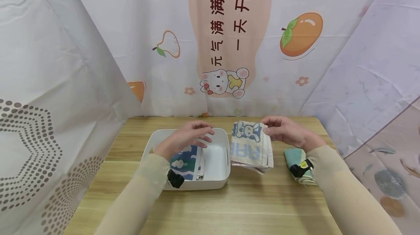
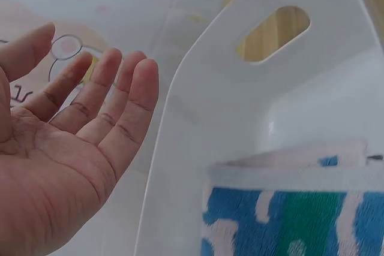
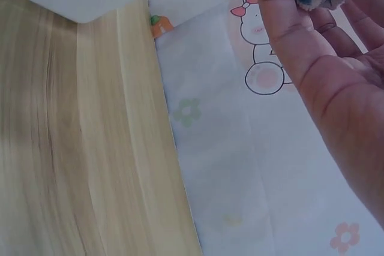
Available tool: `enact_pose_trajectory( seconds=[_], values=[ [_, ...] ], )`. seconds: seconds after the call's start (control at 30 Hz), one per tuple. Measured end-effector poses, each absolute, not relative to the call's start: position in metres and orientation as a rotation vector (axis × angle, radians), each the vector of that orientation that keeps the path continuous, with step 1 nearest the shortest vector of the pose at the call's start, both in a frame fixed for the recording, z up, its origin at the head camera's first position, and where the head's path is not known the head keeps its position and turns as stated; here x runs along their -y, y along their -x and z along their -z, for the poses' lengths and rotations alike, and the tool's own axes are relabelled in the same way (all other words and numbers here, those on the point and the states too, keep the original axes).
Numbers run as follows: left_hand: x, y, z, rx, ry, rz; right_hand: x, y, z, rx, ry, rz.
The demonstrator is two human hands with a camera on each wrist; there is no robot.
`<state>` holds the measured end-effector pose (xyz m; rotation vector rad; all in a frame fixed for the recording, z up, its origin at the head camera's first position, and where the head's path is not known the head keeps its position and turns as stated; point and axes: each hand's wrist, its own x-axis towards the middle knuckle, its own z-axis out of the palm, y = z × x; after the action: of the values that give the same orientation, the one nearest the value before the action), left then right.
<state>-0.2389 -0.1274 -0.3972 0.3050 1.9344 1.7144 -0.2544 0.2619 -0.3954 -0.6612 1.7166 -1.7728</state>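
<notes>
The white bin [image 1: 214,160] holds a blue-green towel [image 1: 186,165]; left hand [image 1: 187,137] loosely spread, empty; right hand [image 1: 290,131] pinches bear-print towel [image 1: 247,147].

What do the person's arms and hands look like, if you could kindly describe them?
The left hand and right hand wear no gloves. Long, plain cream sleeves cover both arms; each has a small black device near the cuff; the right device shows a yellow patch.

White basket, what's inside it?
A blue-and-green cloth, with pale cloth edges beside it. The left hand and sleeve block part of the basket, hiding whatever is there.
</notes>
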Motion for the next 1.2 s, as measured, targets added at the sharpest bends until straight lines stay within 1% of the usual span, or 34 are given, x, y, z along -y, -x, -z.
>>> enact_pose_trajectory(
  seconds=[0.33,0.53,0.87,1.2],
  values=[
    [0.101,0.235,0.405,-1.848,-0.358,-1.727,-0.252,0.254,0.387,-1.706,0.669,1.768],
    [0.089,0.234,0.413,-1.764,-0.302,-1.778,-0.244,0.253,0.383,-1.7,0.69,1.752],
    [0.081,0.229,0.414,-1.599,-0.305,-1.813,-0.233,0.252,0.38,-1.677,0.685,1.739],
    [0.077,0.227,0.415,-1.503,-0.37,-1.808,-0.222,0.252,0.38,-1.644,0.714,1.739]
  ],
)
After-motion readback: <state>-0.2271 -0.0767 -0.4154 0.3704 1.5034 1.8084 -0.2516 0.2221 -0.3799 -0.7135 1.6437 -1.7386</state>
